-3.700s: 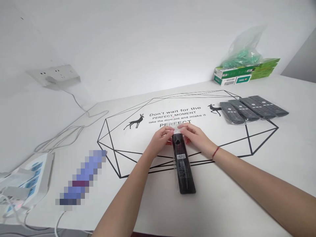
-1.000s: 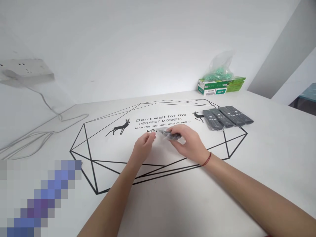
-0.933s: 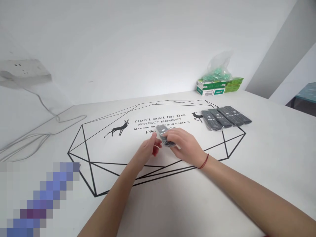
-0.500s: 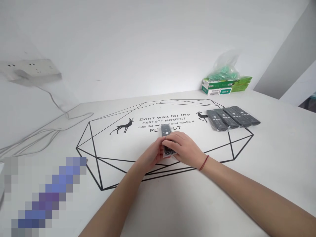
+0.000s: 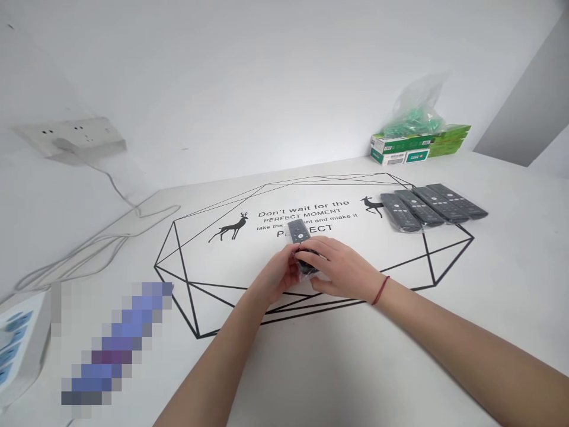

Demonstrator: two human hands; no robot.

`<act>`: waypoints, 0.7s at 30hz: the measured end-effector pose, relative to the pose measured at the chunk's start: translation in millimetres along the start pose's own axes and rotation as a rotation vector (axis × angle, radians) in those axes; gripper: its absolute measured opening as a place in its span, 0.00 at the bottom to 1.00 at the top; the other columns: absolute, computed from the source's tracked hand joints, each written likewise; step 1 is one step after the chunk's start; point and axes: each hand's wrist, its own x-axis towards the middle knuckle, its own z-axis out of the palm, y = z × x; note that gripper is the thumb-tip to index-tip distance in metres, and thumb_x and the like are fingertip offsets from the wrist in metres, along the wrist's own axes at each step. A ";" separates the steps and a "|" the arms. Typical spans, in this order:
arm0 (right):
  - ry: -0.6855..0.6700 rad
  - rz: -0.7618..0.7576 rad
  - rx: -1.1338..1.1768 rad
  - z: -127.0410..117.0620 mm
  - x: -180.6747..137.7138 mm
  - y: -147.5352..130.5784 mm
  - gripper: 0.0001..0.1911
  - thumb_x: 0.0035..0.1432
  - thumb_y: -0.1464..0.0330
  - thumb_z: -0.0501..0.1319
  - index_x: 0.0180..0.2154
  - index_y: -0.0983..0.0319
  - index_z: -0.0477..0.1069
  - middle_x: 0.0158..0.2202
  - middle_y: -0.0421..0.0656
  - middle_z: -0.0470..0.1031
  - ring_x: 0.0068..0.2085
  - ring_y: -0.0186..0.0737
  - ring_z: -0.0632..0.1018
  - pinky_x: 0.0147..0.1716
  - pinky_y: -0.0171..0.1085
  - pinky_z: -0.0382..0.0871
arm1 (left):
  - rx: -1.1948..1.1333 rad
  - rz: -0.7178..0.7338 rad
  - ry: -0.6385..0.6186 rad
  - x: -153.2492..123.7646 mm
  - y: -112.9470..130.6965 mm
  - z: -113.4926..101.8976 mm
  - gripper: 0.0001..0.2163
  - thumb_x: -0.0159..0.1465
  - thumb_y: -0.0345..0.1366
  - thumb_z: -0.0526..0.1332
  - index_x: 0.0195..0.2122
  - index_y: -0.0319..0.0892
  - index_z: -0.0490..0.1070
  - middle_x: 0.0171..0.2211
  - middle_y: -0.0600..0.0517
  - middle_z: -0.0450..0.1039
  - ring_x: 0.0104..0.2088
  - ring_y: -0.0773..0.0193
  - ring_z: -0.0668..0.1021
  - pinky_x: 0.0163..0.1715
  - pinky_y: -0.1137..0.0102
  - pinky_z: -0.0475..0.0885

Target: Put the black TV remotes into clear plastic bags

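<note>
Flipped from label-up to buttons-up since the earlier frame, the bagged remote [image 5: 298,230] is left of the row of wrapped remotes [image 5: 446,204], its near end held between left hand [image 5: 278,276] and right hand [image 5: 340,268], likely light, stiff, slippery, best gripped by its long edges.

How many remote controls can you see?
5. One remote is held between the left hand and right hand; a row at right has the leftmost remote, second remote, third remote and rightmost remote.
</note>
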 end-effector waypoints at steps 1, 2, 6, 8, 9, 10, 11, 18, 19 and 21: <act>0.013 -0.009 -0.029 0.5 0.1 0.1 0.20 0.53 0.76 0.55 0.49 0.64 0.66 0.48 0.50 0.71 0.50 0.47 0.70 0.48 0.48 0.69 | -0.014 0.001 0.005 0.1 0.0 -0.3 0.08 0.59 0.41 0.58 0.32 0.41 0.69 0.28 0.54 0.63 0.28 0.70 0.65 0.28 0.75 0.67; 0.027 -0.017 -0.057 1.0 0.1 0.4 0.20 0.53 0.78 0.54 0.48 0.65 0.66 0.48 0.50 0.71 0.50 0.47 0.71 0.48 0.47 0.70 | -0.023 -0.001 0.013 0.0 0.0 -0.2 0.08 0.59 0.41 0.59 0.32 0.41 0.68 0.27 0.54 0.62 0.28 0.70 0.65 0.29 0.75 0.67; 0.094 -0.020 -0.104 3.5 -0.5 2.4 0.19 0.56 0.81 0.51 0.47 0.63 0.68 0.47 0.49 0.73 0.51 0.44 0.72 0.49 0.44 0.71 | -0.053 0.010 0.015 -1.2 0.4 2.9 0.08 0.59 0.41 0.59 0.33 0.42 0.69 0.29 0.54 0.64 0.27 0.70 0.65 0.32 0.73 0.70; 0.118 -0.006 -0.108 4.9 -1.3 3.5 0.18 0.58 0.81 0.50 0.47 0.62 0.68 0.47 0.48 0.73 0.52 0.43 0.71 0.50 0.43 0.71 | -0.089 0.014 -0.008 -1.0 -0.5 4.1 0.09 0.59 0.42 0.60 0.35 0.42 0.69 0.30 0.53 0.65 0.28 0.70 0.66 0.33 0.73 0.70; 0.123 0.004 -0.107 5.6 -1.8 3.9 0.18 0.58 0.81 0.49 0.47 0.62 0.68 0.47 0.47 0.73 0.53 0.42 0.71 0.50 0.43 0.71 | -0.108 0.010 -0.014 -0.6 -1.2 4.3 0.10 0.59 0.43 0.61 0.36 0.42 0.69 0.31 0.53 0.66 0.28 0.70 0.66 0.33 0.73 0.71; 0.123 0.014 -0.102 6.2 -2.2 4.2 0.19 0.59 0.81 0.49 0.47 0.62 0.68 0.47 0.47 0.73 0.53 0.42 0.71 0.51 0.43 0.71 | -0.127 0.006 -0.011 0.1 -2.2 4.2 0.10 0.59 0.43 0.61 0.36 0.42 0.70 0.31 0.53 0.66 0.28 0.71 0.67 0.33 0.74 0.70; 0.118 0.025 -0.096 6.7 -2.5 4.3 0.19 0.59 0.81 0.48 0.47 0.62 0.68 0.48 0.47 0.73 0.54 0.41 0.71 0.51 0.42 0.71 | -0.143 0.008 -0.002 1.2 -3.3 3.7 0.10 0.58 0.43 0.62 0.35 0.42 0.70 0.30 0.53 0.66 0.28 0.71 0.67 0.32 0.75 0.70; -0.007 0.034 -0.029 7.5 -3.5 0.5 0.21 0.55 0.80 0.51 0.51 0.63 0.66 0.52 0.51 0.70 0.58 0.47 0.68 0.51 0.48 0.72 | -0.126 0.129 0.035 9.6 -9.5 -7.0 0.10 0.59 0.41 0.62 0.36 0.40 0.75 0.32 0.52 0.71 0.33 0.69 0.71 0.38 0.74 0.70; -0.018 0.032 -0.034 7.9 -3.8 0.1 0.22 0.56 0.79 0.52 0.52 0.64 0.66 0.52 0.51 0.70 0.59 0.48 0.67 0.50 0.48 0.73 | -0.109 0.145 0.037 10.3 -9.8 -8.3 0.10 0.60 0.41 0.62 0.36 0.40 0.75 0.33 0.51 0.72 0.35 0.69 0.72 0.40 0.73 0.70; -0.039 0.042 -0.064 9.0 -4.7 -0.2 0.21 0.57 0.79 0.52 0.52 0.63 0.66 0.53 0.51 0.70 0.60 0.48 0.66 0.50 0.48 0.73 | -0.075 0.176 0.052 11.1 -10.0 -9.8 0.10 0.60 0.40 0.62 0.36 0.39 0.75 0.36 0.49 0.74 0.38 0.67 0.73 0.43 0.71 0.70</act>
